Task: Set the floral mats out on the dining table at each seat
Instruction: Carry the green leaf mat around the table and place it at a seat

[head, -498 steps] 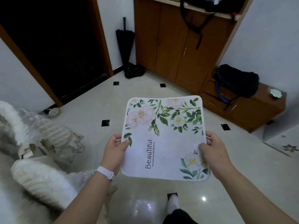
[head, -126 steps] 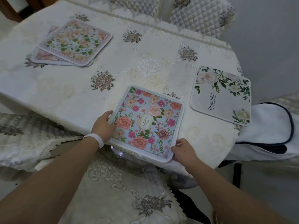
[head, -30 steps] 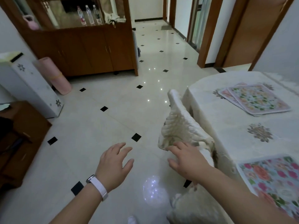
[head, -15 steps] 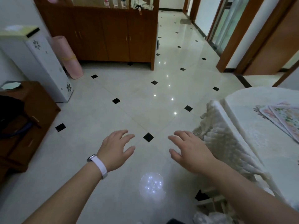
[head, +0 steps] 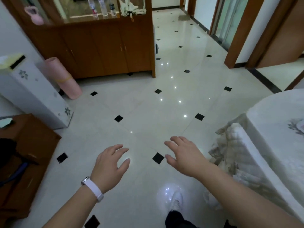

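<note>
My left hand (head: 110,167), with a white wristband, floats over the tiled floor, fingers spread and holding nothing. To its right, my right hand (head: 185,155) is likewise spread and empty. The dining table (head: 278,116) with its cream embroidered cloth shows only at the right edge. A chair (head: 230,150) in a lacy cover stands against it, just right of my right hand. No floral mat is in view; only a sliver of a printed motif shows at the frame's right edge.
A wooden cabinet (head: 105,45) with bottles on its shelf stands ahead. A rolled pink mat (head: 62,78) leans by a white floor unit (head: 32,94). A low brown cupboard (head: 28,153) sits at left. Glossy floor (head: 148,109) runs toward a hallway.
My view has swung left, away from the table; the mats have slid out of frame. Both hands stay empty and have drifted forward over the floor.
</note>
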Tool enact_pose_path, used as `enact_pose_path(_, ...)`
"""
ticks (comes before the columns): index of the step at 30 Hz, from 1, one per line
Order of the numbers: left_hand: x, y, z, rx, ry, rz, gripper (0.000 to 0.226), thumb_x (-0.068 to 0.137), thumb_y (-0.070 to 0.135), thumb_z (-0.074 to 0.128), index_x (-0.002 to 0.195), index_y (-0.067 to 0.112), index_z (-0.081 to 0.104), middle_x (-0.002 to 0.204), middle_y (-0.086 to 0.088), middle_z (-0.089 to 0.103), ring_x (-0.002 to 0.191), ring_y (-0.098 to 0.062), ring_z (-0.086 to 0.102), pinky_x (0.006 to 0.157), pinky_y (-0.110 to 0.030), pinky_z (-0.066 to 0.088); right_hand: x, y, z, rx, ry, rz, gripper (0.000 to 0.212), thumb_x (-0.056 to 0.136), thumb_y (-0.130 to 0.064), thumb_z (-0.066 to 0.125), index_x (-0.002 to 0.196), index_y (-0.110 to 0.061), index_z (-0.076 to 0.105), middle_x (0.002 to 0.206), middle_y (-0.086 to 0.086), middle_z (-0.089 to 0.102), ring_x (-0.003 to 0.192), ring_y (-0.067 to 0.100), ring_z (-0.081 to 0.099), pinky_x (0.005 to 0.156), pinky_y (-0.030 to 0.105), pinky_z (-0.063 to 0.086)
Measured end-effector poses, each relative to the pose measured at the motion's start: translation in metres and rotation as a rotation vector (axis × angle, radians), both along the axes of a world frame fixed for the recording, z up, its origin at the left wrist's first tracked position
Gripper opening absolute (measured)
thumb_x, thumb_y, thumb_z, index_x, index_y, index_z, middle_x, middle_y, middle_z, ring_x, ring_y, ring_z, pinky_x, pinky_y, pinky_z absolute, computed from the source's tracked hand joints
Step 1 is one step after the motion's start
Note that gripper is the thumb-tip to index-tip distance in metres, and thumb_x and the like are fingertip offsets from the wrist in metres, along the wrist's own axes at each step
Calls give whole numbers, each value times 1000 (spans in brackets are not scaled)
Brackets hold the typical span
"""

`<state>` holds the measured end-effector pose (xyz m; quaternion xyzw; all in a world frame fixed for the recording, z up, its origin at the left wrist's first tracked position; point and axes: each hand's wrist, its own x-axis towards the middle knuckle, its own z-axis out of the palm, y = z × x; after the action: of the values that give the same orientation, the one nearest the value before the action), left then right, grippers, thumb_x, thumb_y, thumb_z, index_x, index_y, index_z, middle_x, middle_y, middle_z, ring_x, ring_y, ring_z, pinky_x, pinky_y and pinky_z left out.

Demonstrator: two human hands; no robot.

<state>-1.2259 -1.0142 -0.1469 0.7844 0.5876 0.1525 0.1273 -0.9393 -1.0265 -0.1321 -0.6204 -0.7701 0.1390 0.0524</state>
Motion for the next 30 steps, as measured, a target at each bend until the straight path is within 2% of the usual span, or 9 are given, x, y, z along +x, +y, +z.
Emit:
enact_pose_path(4,41,81,4,-46,17,-65,54,82,55,42,120,24,65,125,1,62,118,-20,54,98,-43,42,43,71,4,0,-5,-97,64,87,-52,29,138,-21,53,142,7,53,131,30,47,105,43,38)
enact_pose_path(9,96,182,24,-27,-10,-138,56,82,56,42,124,25,62,130,0,58,122,-21,50,100,-44,41,99,146,18,17,-40,-194,51,96,-46,44,143,-24,47,147,3,46,135,27,40,108,41,33)
enact_pose_path(12,114,229,31,-17,-6,-202,54,83,56,42,125,27,61,131,1,57,123,-19,50,101,-46,42,113,175,26,4,-21,-252,51,96,-46,44,143,-27,46,149,1,44,138,23,37,110,39,31)
enact_pose_path(19,148,359,14,-57,51,-421,58,81,59,39,125,28,61,132,1,58,123,-19,50,101,-41,40,134,249,20,-23,-16,-449,48,96,-46,46,141,-28,49,149,-1,44,139,22,37,111,38,29)
enact_pose_path(25,192,485,3,-86,13,-640,64,80,61,36,129,28,58,136,0,55,127,-20,47,104,-40,37,143,320,23,-49,-99,-684,49,96,-46,45,141,-28,48,146,-2,46,135,22,40,109,38,33)
enact_pose_path(30,222,564,7,-56,17,-828,67,77,60,39,135,28,52,140,-3,51,129,-22,45,105,-40,33,134,373,35,-26,-140,-782,47,96,-42,47,140,-26,49,142,-1,50,132,23,44,107,38,34)
